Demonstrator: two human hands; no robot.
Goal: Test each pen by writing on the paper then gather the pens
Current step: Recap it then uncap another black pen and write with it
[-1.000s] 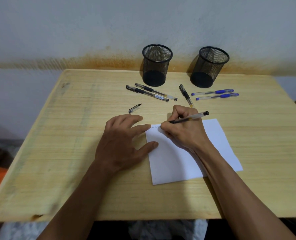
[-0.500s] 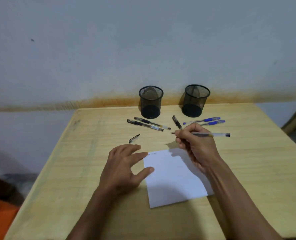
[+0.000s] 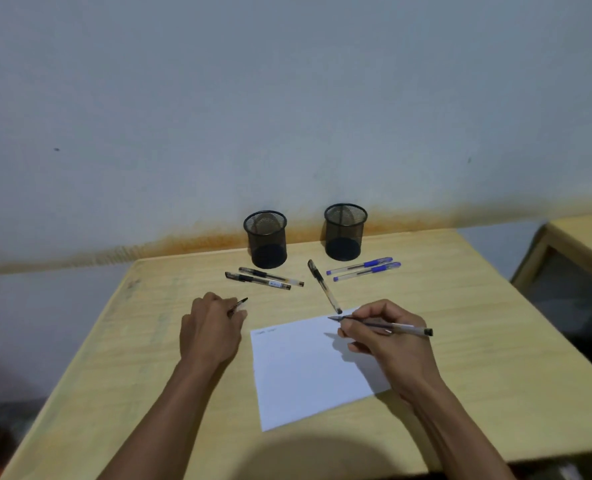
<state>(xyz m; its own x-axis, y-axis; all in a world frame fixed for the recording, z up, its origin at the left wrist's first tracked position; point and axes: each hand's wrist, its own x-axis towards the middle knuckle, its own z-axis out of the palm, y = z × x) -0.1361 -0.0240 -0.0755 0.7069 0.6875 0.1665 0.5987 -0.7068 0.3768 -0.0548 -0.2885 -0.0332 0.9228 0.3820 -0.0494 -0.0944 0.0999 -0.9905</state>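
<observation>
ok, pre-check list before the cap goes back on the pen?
1. Right hand holds the uncapped pen: ok.
2. Left hand grips the pen cap: ok; its clip end sticks out past the fingers.
3. Pen tip is bare and points left toward the cap: ok.
4. Test mark on the paper: ok, faint scribbles near its top left corner; which pen made them, cannot tell.
5. Cap and tip lined up: not ok, they are well apart.
6. Other pens are clear of the hands: ok; two black pens, one black pen and two blue pens lie before the mesh cups.
</observation>
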